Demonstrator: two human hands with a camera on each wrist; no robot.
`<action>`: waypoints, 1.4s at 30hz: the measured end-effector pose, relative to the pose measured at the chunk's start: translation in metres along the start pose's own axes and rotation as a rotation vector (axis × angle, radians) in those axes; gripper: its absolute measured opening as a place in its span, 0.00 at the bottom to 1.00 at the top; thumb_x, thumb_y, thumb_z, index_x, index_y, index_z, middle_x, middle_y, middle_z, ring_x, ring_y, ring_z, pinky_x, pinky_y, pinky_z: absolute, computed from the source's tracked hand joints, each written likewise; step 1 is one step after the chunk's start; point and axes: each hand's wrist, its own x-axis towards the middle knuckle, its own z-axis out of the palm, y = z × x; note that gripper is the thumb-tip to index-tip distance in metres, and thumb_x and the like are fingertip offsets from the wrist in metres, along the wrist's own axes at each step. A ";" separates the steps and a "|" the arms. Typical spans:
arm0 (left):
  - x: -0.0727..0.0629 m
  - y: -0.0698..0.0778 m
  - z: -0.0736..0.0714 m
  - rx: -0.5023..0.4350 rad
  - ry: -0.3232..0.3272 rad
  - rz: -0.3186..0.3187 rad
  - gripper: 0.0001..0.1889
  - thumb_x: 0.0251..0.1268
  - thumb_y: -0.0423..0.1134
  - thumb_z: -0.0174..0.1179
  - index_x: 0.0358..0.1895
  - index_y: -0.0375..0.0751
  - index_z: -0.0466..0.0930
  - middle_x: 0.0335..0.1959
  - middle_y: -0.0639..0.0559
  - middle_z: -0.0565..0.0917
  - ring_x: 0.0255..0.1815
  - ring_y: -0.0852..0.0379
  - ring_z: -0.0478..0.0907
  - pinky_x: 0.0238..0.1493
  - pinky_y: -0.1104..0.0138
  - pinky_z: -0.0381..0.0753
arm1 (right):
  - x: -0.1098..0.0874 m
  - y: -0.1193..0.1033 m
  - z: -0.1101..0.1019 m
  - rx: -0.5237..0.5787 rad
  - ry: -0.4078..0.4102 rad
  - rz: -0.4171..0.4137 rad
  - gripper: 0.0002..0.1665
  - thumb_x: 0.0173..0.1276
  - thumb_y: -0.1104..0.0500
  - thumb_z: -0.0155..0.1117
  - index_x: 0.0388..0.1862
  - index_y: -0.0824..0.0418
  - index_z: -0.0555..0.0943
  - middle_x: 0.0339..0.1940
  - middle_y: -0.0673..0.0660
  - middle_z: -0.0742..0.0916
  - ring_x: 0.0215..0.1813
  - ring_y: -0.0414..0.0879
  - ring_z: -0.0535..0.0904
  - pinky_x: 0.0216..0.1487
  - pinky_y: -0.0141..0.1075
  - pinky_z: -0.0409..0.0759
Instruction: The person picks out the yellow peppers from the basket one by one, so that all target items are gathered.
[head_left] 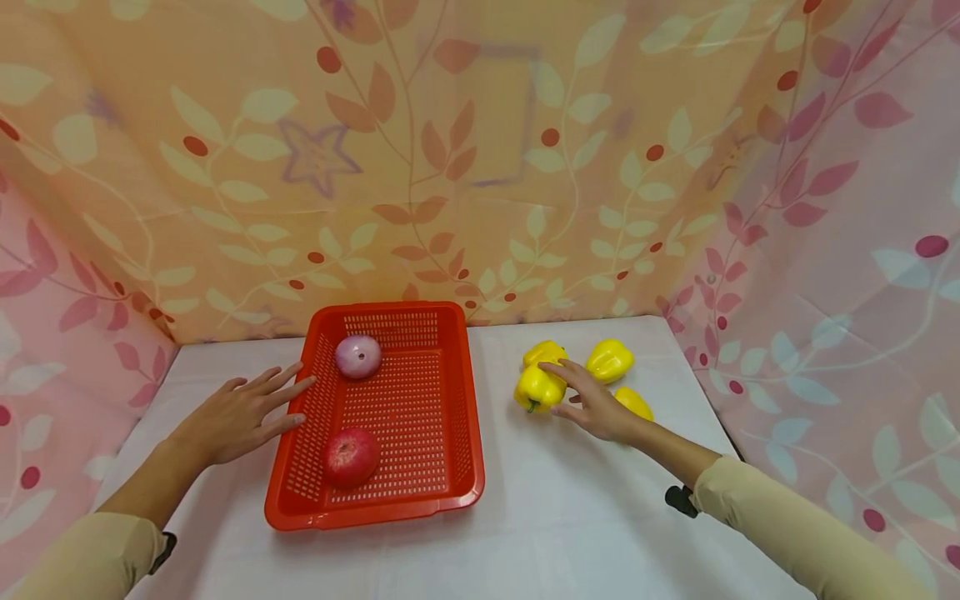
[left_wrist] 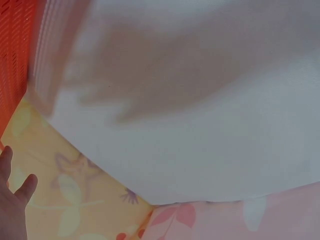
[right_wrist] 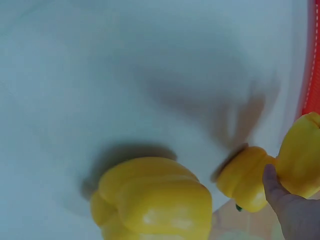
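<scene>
In the head view, my right hand (head_left: 592, 404) holds a yellow bell pepper (head_left: 538, 389) with its fingers over the top and thumb at the near side. The right wrist view shows one digit against this pepper (right_wrist: 300, 160); the rest of the grip is out of frame. Another yellow pepper (head_left: 545, 352) sits right behind it. Two more, a far pepper (head_left: 609, 361) and a partly covered pepper (head_left: 635, 402), lie around the hand. My left hand (head_left: 236, 417) is spread, fingers extended, at the left rim of a red plastic basket (head_left: 471, 417), holding nothing.
Inside the basket lie a purple onion (head_left: 358, 357) towards the back and a round red fruit, like a pomegranate (head_left: 351, 457), towards the front. A white cloth covers the table (head_left: 570, 525). Patterned curtains (head_left: 480, 167) hang behind and at both sides.
</scene>
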 end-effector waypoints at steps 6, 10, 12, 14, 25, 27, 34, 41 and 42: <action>0.000 0.000 0.001 -0.001 -0.004 -0.003 0.38 0.70 0.67 0.49 0.78 0.54 0.58 0.77 0.39 0.60 0.74 0.31 0.59 0.65 0.32 0.61 | -0.008 0.013 0.007 -0.021 0.010 -0.034 0.43 0.68 0.61 0.68 0.78 0.51 0.61 0.77 0.70 0.60 0.76 0.68 0.55 0.58 0.60 0.78; 0.000 0.000 0.000 -0.003 -0.010 -0.004 0.39 0.70 0.67 0.49 0.78 0.54 0.57 0.77 0.39 0.60 0.74 0.30 0.59 0.65 0.31 0.61 | -0.012 0.021 0.012 -0.022 0.009 -0.054 0.43 0.68 0.61 0.69 0.78 0.53 0.62 0.77 0.71 0.59 0.75 0.68 0.59 0.56 0.58 0.80; 0.000 0.000 -0.001 -0.004 -0.013 -0.006 0.39 0.69 0.68 0.49 0.78 0.54 0.58 0.77 0.39 0.60 0.74 0.30 0.59 0.65 0.31 0.60 | -0.013 0.025 0.015 -0.027 0.012 -0.074 0.42 0.68 0.61 0.68 0.78 0.55 0.62 0.77 0.72 0.59 0.74 0.69 0.60 0.55 0.57 0.81; 0.000 0.000 -0.001 -0.003 -0.013 -0.006 0.39 0.69 0.68 0.49 0.78 0.54 0.58 0.77 0.39 0.60 0.74 0.30 0.59 0.65 0.31 0.60 | -0.014 0.028 0.017 -0.032 0.013 -0.087 0.42 0.68 0.63 0.68 0.77 0.57 0.62 0.76 0.73 0.60 0.73 0.69 0.61 0.54 0.56 0.81; 0.000 0.000 0.000 -0.011 -0.013 -0.006 0.39 0.69 0.68 0.48 0.78 0.54 0.57 0.77 0.39 0.60 0.74 0.31 0.59 0.65 0.31 0.60 | -0.019 0.038 0.023 -0.041 -0.021 0.022 0.43 0.69 0.59 0.67 0.79 0.53 0.60 0.78 0.75 0.55 0.74 0.71 0.59 0.59 0.57 0.77; 0.000 0.000 0.000 -0.008 -0.013 -0.006 0.39 0.69 0.68 0.48 0.78 0.54 0.57 0.77 0.39 0.60 0.74 0.31 0.59 0.65 0.31 0.60 | -0.020 0.038 0.023 -0.050 -0.020 0.020 0.43 0.69 0.59 0.67 0.79 0.54 0.59 0.78 0.76 0.55 0.74 0.71 0.59 0.59 0.58 0.77; 0.001 -0.001 0.002 -0.011 -0.010 -0.011 0.39 0.69 0.67 0.49 0.78 0.54 0.58 0.77 0.39 0.59 0.74 0.31 0.58 0.65 0.31 0.60 | -0.020 0.035 0.022 -0.039 -0.012 -0.011 0.42 0.69 0.62 0.67 0.79 0.56 0.60 0.77 0.77 0.56 0.75 0.73 0.56 0.59 0.60 0.77; 0.001 -0.001 0.001 -0.015 -0.012 -0.015 0.39 0.69 0.68 0.49 0.78 0.55 0.58 0.77 0.39 0.60 0.74 0.30 0.58 0.64 0.30 0.60 | -0.019 0.038 0.024 -0.018 -0.003 0.002 0.42 0.69 0.59 0.68 0.78 0.54 0.61 0.78 0.75 0.54 0.77 0.72 0.53 0.60 0.62 0.75; 0.001 -0.001 0.001 -0.015 -0.010 -0.014 0.39 0.69 0.68 0.49 0.78 0.55 0.58 0.77 0.39 0.60 0.74 0.30 0.58 0.64 0.31 0.60 | -0.018 0.039 0.025 -0.011 0.000 0.010 0.42 0.69 0.58 0.68 0.78 0.54 0.61 0.78 0.75 0.54 0.76 0.73 0.53 0.59 0.62 0.76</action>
